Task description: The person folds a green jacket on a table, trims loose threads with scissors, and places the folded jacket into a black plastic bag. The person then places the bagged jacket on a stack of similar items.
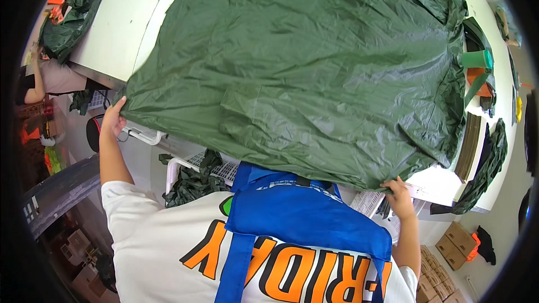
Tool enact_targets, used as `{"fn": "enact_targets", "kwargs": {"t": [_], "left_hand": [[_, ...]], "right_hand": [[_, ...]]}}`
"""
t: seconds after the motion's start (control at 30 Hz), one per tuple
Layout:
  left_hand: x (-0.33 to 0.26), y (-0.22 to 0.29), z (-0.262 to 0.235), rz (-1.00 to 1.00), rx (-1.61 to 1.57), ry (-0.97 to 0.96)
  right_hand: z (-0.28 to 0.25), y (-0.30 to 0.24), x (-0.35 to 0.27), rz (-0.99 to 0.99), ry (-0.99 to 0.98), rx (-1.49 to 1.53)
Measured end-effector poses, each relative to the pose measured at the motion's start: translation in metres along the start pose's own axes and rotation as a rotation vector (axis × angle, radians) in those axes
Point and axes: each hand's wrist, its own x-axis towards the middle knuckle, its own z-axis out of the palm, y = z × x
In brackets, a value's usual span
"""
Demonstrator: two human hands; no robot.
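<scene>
A large dark green sheet of shiny fabric point(303, 62) lies spread over a white table point(120, 17). My left hand point(113, 118) grips the sheet's near left corner, off the table's edge. My right hand point(397, 193) pinches the sheet's near right edge. The sheet hangs stretched between both hands along the table's front. I wear a white shirt with orange letters and a blue apron point(297, 219).
More green fabric lies bunched in a white wire basket point(196, 177) below the table and at the far left point(70, 19). A green roll point(477, 59) and strips sit at the right. Cardboard boxes point(455, 241) stand on the floor. Another person's arm point(33, 81) shows at left.
</scene>
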Motion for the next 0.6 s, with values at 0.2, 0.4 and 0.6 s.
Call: {"fn": "enact_targets", "kwargs": {"t": [0.2,0.4,0.6], "left_hand": [[0.064,0.084,-0.016,0.031,-0.211,-0.011],[-0.046,0.138,0.249,0.892,0.358,0.096],[-0.176,0.051,0.422,1.607,1.179,-0.366]], "right_hand": [[-0.108,0.004,0.036,0.109,0.421,0.193],[-0.126,0.026,0.160,0.208,0.706,-0.083],[-0.106,0.061,0.189,0.284,0.728,-0.167]]}}
